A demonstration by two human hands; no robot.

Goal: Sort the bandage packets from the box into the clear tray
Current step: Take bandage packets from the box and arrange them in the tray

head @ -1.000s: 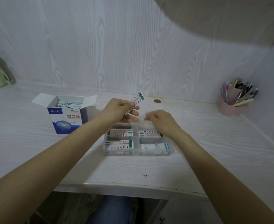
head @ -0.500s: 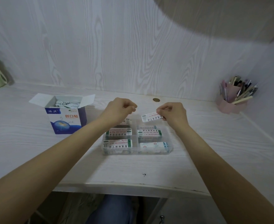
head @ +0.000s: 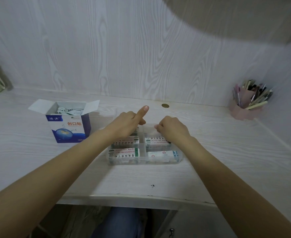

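From my head view, I am reaching both forearms forward over the counter (head: 210, 138) toward the clear tray (head: 180, 158). My left hand (head: 126, 125) is hovering over the tray's far left corner with the thumb sticking up and away from me; its other fingers are bending down out of sight behind the hand, so I cannot tell whether they are grasping anything. My right hand (head: 173, 128) is hanging over the far right compartment with its fingers curling downward at the tray's back edge; whether they are pinching a packet there is hidden from me. The tray is sitting in the middle of the counter, divided into compartments, and bandage packets (head: 125, 154) are lying flat in them: white strips with green ends and dark print in the left ones, and a white packet with a red mark and blue end in the near right one. The box (head: 69, 127) is standing well to the left of the tray, blue and white, its flaps open and more white packets showing inside.
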